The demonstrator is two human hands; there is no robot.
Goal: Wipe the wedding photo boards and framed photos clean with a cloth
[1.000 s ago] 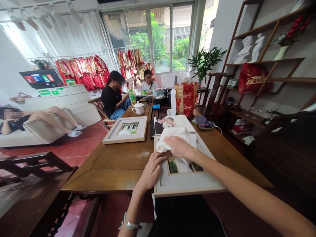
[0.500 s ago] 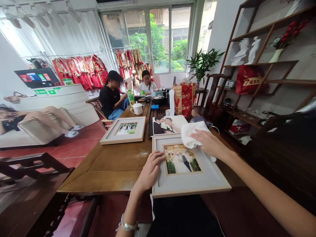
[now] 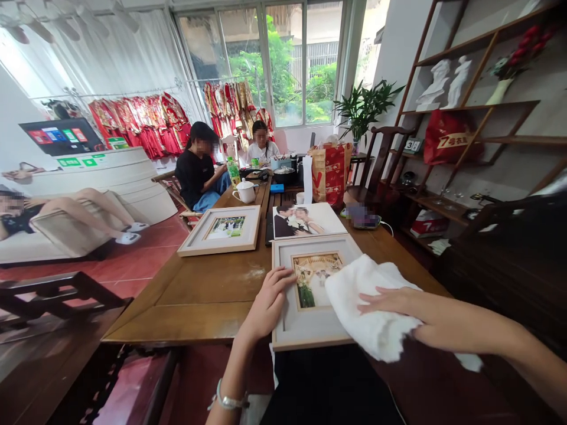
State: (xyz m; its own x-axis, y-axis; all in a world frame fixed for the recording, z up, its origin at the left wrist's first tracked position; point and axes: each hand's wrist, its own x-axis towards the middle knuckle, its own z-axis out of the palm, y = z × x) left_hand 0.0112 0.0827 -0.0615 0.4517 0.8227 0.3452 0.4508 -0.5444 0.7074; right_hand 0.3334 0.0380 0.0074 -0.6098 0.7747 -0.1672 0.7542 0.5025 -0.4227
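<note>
A picture frame point(image 3: 310, 332) with a pale wooden border and a wedding photo inside lies at the table's near edge. My left hand point(image 3: 271, 298) rests on its left side, fingers laid over the glass and mat. Under my right hand point(image 3: 398, 307) is a white cloth point(image 3: 361, 280), bunched and spread over the frame's right half. It hides the photo's right part and the lower right corner. The fingers of that hand are partly sunk in the folds, and a loose end of cloth hangs below the wrist.
Beyond the frame lies a couple's photo panel point(image 3: 310, 221). Left of it is another framed photo point(image 3: 188, 245) on the wooden table point(image 3: 177, 295). A white lidded cup point(image 3: 244, 192), a phone point(image 3: 367, 219) and a red paper bag point(image 3: 328, 177) stand farther back. Two people sit at the far end.
My right hand has swept the cloth from the frame's top right corner down and toward me along the right side. My left hand has stayed in place.
</note>
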